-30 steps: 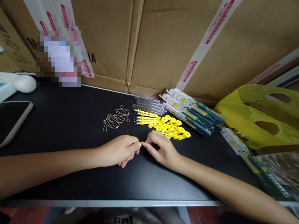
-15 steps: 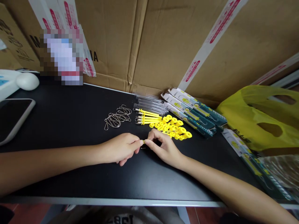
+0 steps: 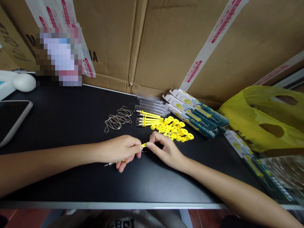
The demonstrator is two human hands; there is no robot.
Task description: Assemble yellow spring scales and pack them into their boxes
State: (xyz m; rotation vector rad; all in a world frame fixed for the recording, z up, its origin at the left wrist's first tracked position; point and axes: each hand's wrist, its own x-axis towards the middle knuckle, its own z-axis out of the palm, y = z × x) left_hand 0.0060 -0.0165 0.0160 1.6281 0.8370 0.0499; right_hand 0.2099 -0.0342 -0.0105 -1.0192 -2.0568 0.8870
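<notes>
My left hand is closed around a thin yellow stick with a metal tip; the metal end pokes out below the fist. My right hand pinches the stick's yellow end with thumb and forefinger. Both hands rest on the black table. Just behind them lie a pile of small yellow caps, a row of finished yellow sticks, several clear tubes and a tangle of wire clips.
Teal-and-white retail packs lie at the back right, more packs by a yellow plastic bag. A tablet and a white device sit at the left. Cardboard boxes wall the back.
The left hand has shifted its grip, so the stick's metal end now shows below the fist. The right hand's pinch stays at the yellow end.
</notes>
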